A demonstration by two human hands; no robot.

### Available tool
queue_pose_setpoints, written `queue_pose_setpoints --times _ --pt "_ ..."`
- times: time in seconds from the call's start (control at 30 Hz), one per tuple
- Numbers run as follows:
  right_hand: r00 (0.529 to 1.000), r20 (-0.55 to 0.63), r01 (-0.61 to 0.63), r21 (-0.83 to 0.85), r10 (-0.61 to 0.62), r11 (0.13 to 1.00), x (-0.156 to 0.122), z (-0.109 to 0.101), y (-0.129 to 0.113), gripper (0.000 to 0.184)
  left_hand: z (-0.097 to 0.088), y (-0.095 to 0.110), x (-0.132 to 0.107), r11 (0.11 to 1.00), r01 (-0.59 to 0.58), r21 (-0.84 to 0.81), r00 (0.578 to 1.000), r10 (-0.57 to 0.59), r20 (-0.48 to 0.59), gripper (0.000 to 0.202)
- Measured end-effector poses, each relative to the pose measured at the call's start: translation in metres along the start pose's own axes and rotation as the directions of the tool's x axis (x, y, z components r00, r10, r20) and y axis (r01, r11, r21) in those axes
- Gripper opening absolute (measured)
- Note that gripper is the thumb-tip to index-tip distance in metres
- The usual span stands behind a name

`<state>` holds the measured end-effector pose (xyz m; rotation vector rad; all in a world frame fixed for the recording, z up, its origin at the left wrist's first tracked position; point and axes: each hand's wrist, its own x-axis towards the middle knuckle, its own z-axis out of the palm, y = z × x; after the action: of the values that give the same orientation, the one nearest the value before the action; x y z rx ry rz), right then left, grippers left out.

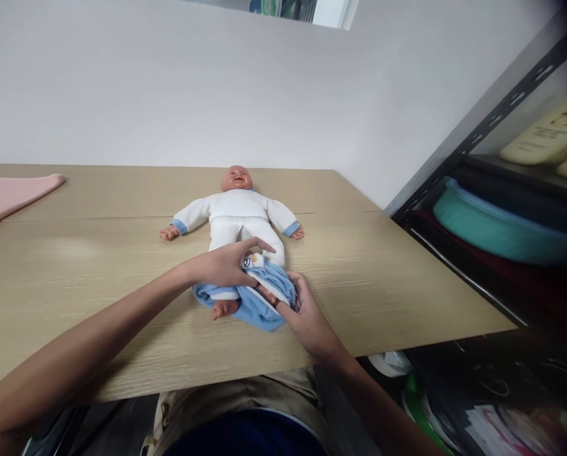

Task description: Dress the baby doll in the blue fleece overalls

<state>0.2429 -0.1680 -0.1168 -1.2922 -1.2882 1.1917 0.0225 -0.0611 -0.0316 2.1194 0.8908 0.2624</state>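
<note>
A baby doll (238, 204) in a white top and white trousers with blue cuffs lies on its back, head toward the wall. Bunched around its lower legs is a blue cloth garment (268, 318) with white edging and a small printed patch. My left hand (223, 263) grips the garment's upper edge, thumb below and fingers above, over the doll's leg. At the opposite side, my right hand (309, 316) pinches the garment's edge beside one doll foot, which shows inside the opening. The doll's other foot (225, 308) sticks out bare past the cloth.
The wooden table (97, 272) stands against a white wall (169, 88). Pink cloth (12, 196) lies at the far left. To the right, a dark metal shelf holds a teal basin (496, 231) and pale yellow bottles (544, 136). My lap is just below the table's front edge.
</note>
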Motion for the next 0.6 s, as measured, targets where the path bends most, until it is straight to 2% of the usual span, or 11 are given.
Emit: queue_pose_setpoints --times 0.13,0.27,0.33,0.47,0.53,0.6 --pt "0.991 -0.051 0.127 0.069 -0.124 0.989 0.004 -0.001 0.004 0.067 -0.002 -0.001 0.003 0.998 -0.048 -0.033 0.997 0.046 -0.059 0.072" --pt "0.988 0.033 0.151 0.022 -0.152 0.988 0.016 -0.013 0.006 0.054 -0.007 0.000 0.006 0.999 -0.019 0.026 0.996 0.021 -0.089 0.031" --pt "0.985 0.068 0.161 -0.046 -0.158 0.986 0.026 -0.022 0.003 0.045 -0.008 0.000 0.008 0.998 0.000 0.071 0.995 0.007 -0.104 0.018" --pt "0.957 0.268 0.161 -0.173 -0.111 0.972 0.050 -0.041 -0.016 0.025 -0.009 0.000 0.009 0.993 -0.033 0.111 0.997 0.040 -0.064 0.021" --pt "0.926 0.367 0.187 -0.247 -0.087 0.951 0.059 -0.048 -0.029 0.023 -0.008 0.000 0.008 0.991 -0.056 0.125 0.995 0.066 -0.079 0.023" --pt "0.902 0.417 0.258 -0.308 -0.113 0.916 0.065 -0.052 -0.039 0.022 -0.005 0.000 0.007 0.986 -0.080 0.147 0.989 0.097 -0.112 0.022"
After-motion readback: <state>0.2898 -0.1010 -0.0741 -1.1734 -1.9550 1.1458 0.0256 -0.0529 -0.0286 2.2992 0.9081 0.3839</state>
